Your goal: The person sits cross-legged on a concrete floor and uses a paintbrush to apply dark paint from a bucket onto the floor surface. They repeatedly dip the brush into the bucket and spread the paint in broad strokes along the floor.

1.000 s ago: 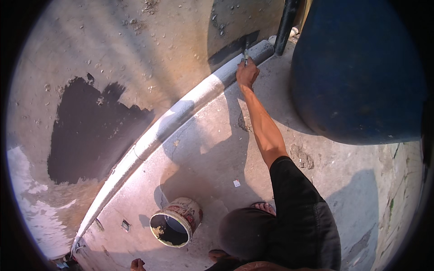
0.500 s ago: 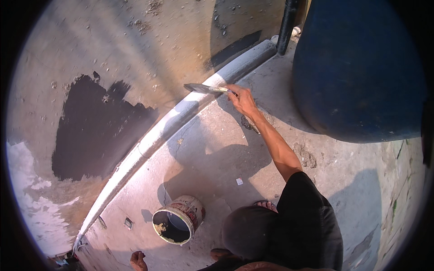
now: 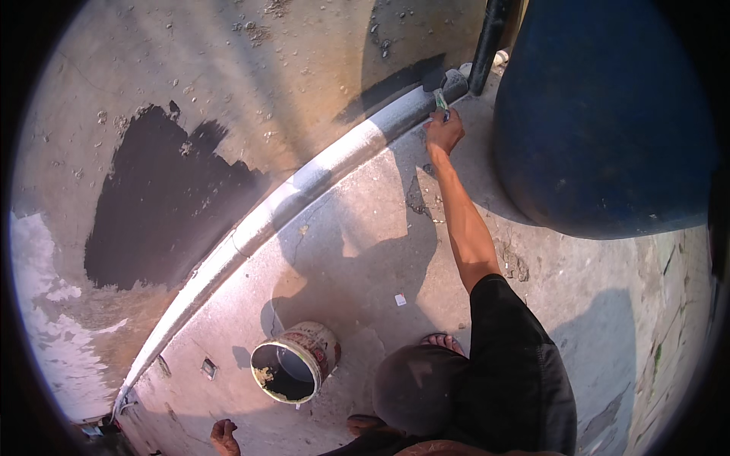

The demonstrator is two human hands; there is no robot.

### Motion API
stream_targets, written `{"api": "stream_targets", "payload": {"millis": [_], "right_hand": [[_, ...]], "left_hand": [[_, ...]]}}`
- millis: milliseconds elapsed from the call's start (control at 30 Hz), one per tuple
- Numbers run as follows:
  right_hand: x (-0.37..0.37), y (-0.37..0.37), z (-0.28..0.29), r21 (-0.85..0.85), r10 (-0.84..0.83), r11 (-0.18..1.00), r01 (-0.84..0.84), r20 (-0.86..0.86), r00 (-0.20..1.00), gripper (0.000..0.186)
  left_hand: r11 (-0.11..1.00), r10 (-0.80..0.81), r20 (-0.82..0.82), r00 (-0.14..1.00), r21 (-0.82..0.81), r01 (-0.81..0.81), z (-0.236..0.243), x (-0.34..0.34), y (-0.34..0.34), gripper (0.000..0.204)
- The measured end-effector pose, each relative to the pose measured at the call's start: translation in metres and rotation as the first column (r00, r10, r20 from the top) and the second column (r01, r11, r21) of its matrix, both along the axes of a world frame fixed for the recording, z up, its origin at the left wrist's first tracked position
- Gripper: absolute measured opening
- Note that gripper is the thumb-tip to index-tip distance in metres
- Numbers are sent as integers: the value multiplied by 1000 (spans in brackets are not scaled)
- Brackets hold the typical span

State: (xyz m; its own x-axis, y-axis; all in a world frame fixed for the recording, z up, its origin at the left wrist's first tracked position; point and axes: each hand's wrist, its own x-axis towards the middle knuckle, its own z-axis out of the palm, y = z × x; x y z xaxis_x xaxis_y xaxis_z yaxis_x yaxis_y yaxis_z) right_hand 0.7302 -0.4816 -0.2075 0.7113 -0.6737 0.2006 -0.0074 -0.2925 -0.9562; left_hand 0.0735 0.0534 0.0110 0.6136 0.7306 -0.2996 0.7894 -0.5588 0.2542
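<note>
My right hand (image 3: 445, 133) grips a flat brush or scraper (image 3: 439, 99), its head at the upper right end of the long white pipe (image 3: 319, 171) along the wall's foot. Dark grey coating covers that end and parts of the rough wall (image 3: 68, 129), including a large patch (image 3: 152, 220). My left hand (image 3: 224, 437) is low at the bottom edge, fingers curled; anything inside them cannot be made out. Near it stands a stained bucket (image 3: 323, 346) with dark grey contents and crusted material on its inner side.
A large dark blue tank (image 3: 601, 121) fills the upper right beside a black vertical pipe (image 3: 484, 49). My bent knee (image 3: 418, 387) and sandalled foot (image 3: 445, 342) are low in the middle, on cracked concrete floor (image 3: 578, 266), where a small white scrap (image 3: 401, 300) lies.
My right hand came down-left along the white pipe half a second ago and is now back up at its right end, the tool turned upright. My left hand has stayed low.
</note>
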Motion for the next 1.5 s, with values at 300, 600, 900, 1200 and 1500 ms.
{"api": "stream_targets", "payload": {"millis": [300,600,900,1200,1500], "right_hand": [[-79,157,10,65,324,944,-322,-13,946,25],[-79,107,23,-343,733,641,-687,5,681,22],[-46,25,46,-409,337,852,-327,-50,940,25],[-100,203,31,37,332,943,-330,-126,935,21],[-184,268,32,-143,759,643,-753,-13,651,14]], "left_hand": [[999,25,78,997,-42,-21,-3,-9,13,35],[984,156,309,938,-133,-120,-7,15,-3,23],[978,187,330,925,-153,-143,0,0,-8,20],[971,175,364,915,-215,-100,8,-8,-10,23],[964,219,372,902,-225,-142,10,-11,-9,19]]}}
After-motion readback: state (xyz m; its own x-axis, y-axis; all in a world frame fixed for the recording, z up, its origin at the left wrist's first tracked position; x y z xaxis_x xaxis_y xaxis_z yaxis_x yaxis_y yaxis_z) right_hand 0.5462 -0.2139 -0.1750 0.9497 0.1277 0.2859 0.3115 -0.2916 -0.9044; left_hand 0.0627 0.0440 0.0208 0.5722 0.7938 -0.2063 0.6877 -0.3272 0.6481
